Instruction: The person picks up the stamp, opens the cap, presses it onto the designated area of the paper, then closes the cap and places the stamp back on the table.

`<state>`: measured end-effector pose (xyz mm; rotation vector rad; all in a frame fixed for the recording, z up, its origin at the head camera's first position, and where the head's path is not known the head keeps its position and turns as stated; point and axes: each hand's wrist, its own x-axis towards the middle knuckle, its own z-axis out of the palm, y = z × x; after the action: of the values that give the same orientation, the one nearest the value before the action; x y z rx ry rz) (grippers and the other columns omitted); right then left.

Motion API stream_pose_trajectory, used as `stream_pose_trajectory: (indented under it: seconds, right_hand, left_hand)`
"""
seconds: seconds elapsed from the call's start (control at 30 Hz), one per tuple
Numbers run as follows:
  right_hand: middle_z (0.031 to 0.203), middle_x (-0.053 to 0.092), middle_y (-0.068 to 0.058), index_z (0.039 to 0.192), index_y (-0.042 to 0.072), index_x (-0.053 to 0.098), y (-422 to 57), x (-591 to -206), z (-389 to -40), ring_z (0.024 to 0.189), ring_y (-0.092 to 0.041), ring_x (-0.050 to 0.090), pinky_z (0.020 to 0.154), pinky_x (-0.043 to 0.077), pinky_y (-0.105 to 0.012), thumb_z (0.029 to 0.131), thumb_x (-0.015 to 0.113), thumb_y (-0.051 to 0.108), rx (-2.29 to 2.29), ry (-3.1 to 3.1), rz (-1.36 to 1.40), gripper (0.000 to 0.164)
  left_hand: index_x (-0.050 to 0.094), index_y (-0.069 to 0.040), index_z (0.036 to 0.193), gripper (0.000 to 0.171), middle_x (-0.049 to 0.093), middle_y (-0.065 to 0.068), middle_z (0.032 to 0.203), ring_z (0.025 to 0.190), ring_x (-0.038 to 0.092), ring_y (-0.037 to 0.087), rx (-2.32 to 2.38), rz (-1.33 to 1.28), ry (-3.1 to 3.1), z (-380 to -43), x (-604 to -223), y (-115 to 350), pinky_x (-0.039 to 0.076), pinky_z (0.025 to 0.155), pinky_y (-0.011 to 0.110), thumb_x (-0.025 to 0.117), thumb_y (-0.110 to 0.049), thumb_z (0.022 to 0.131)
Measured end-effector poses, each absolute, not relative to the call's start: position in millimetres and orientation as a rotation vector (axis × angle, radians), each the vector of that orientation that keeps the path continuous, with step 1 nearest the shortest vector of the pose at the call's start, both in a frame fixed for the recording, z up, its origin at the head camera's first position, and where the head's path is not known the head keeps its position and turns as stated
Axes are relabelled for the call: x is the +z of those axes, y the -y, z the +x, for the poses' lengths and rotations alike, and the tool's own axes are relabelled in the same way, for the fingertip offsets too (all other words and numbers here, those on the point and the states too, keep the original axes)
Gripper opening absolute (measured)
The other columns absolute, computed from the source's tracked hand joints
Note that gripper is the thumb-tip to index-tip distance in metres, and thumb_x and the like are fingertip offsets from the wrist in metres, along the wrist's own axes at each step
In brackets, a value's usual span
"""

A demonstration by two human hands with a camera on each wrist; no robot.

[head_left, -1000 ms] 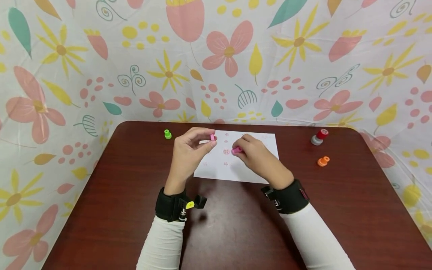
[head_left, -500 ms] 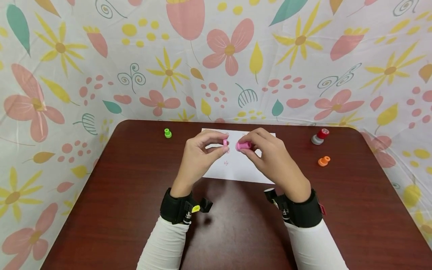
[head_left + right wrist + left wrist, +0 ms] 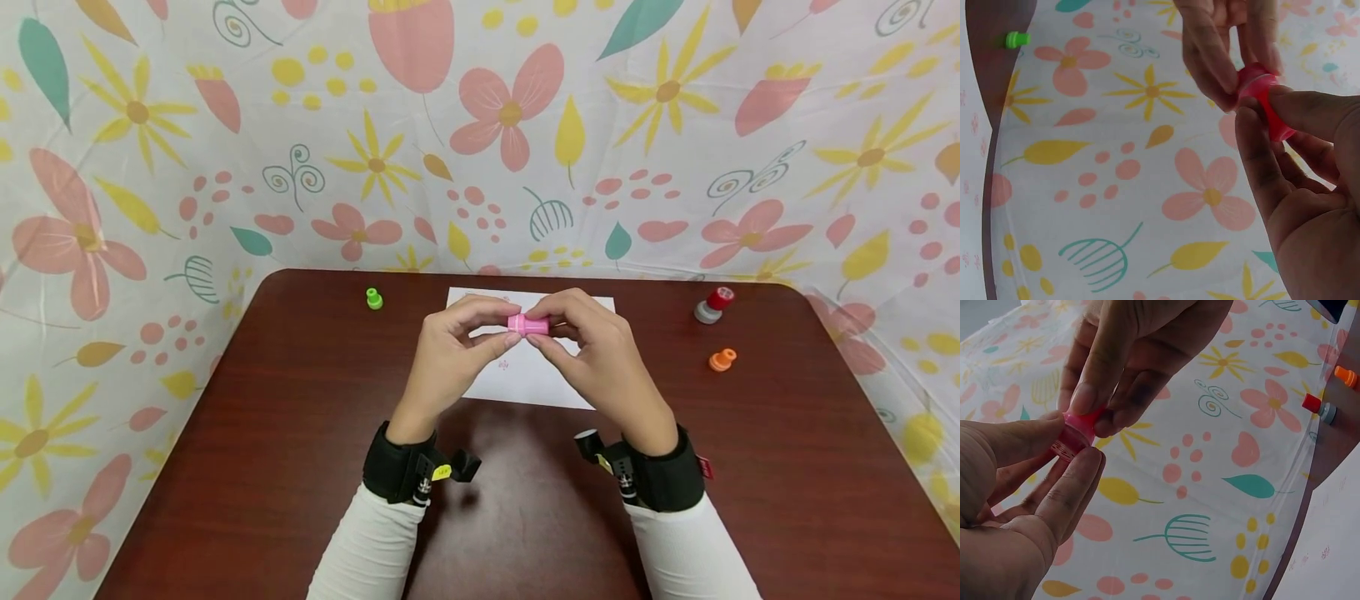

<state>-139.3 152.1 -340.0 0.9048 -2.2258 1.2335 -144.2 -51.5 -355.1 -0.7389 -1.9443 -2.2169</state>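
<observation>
Over the paper in the head view, a pink stamp (image 3: 537, 326) lies sideways between the two hands, its cap (image 3: 515, 324) meeting its wide end. My left hand (image 3: 448, 354) pinches the cap between thumb and fingertips. From the other side my right hand (image 3: 603, 354) grips the stamp's handle with thumb and fingers. The left wrist view shows the cap (image 3: 1072, 444) partly covered by the left fingertips. In the right wrist view the stamp (image 3: 1277, 119) is seen with cap and body touching; whether the cap is fully seated I cannot tell.
White paper (image 3: 525, 387) with red stamp prints lies beneath the hands on the brown table (image 3: 285, 400). A green stamp (image 3: 374, 298) stands at the back left. An orange stamp (image 3: 722, 360) and a red-and-grey stamp (image 3: 714, 306) are at the right. A floral cloth (image 3: 337, 167) hangs behind.
The right hand has lifted the pink stamp from the paper and turned it sideways. My left hand has moved right with the cap, and the two parts now meet.
</observation>
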Motion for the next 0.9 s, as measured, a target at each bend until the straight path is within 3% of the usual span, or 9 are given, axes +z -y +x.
stream_pose_trajectory:
  seconds: [0.5, 0.77, 0.9]
  right_hand:
    - [0.104, 0.069, -0.006, 0.107, 0.001, 0.067, -147.3, -345.7, -138.5, 0.092, -0.012, 0.069, 0.087, 0.057, -0.014, 0.082, 0.082, -0.007, 1.246, 2.218, 0.864, 0.030]
    - [0.102, 0.069, -0.005, 0.106, 0.004, 0.069, -140.3, -348.9, -141.5, 0.089, -0.013, 0.065, 0.085, 0.055, -0.014, 0.083, 0.083, -0.004, 1.144, 2.206, 0.891, 0.028]
    - [0.102, 0.069, -0.007, 0.110, 0.000, 0.067, -138.4, -350.1, -142.7, 0.089, -0.015, 0.068, 0.084, 0.056, -0.014, 0.080, 0.085, -0.004, 1.124, 2.204, 0.874, 0.034]
  left_hand:
    - [0.075, 0.005, 0.115, 0.027, 0.073, 0.018, 0.114, 0.102, 0.073, 0.019, -2.192, -0.676, 1.998, -142.3, -352.5, 48.6, 0.062, 0.091, 0.039, 0.078, 0.004, 0.088]
    - [0.077, -0.004, 0.114, 0.024, 0.076, 0.008, 0.111, 0.104, 0.072, 0.017, -1.775, -0.720, 2.197, -141.0, -349.6, 54.8, 0.062, 0.089, 0.029, 0.078, -0.002, 0.090]
    - [0.075, 0.000, 0.118, 0.030, 0.075, 0.011, 0.115, 0.102, 0.073, 0.020, -1.413, -0.759, 2.260, -137.2, -346.1, 49.4, 0.053, 0.108, 0.035, 0.077, 0.004, 0.088]
